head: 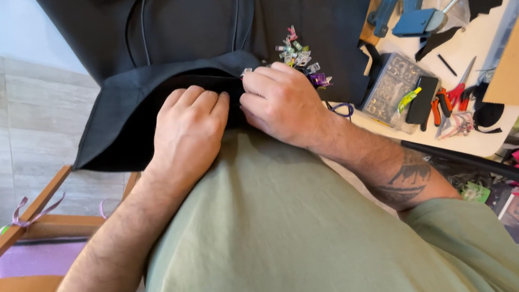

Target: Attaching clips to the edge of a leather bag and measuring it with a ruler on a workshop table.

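I see a large piece of black woven fabric draped over the near edge of the white worktop, its folded hem running across the middle of the view and one corner hanging off toward 8 o'clock. My left hand is curled shut, knuckles up, pinching that hem; my right hand sits just beside it at 3 o'clock, fingers bent and closed on the same folded edge. The two hands almost touch. At 12 o'clock from my right hand lies a small heap of clear and coloured plastic sewing clips, resting on the cloth, with one purple clip right against my knuckles.

Out at 2 o'clock lie a blue hand tool and a clear compartment box, then red-handled scissors further right. That side is crowded. The fabric's left edge ends over bare tiled floor, where a wooden chair frame stands at 8 o'clock, well apart from my hands.
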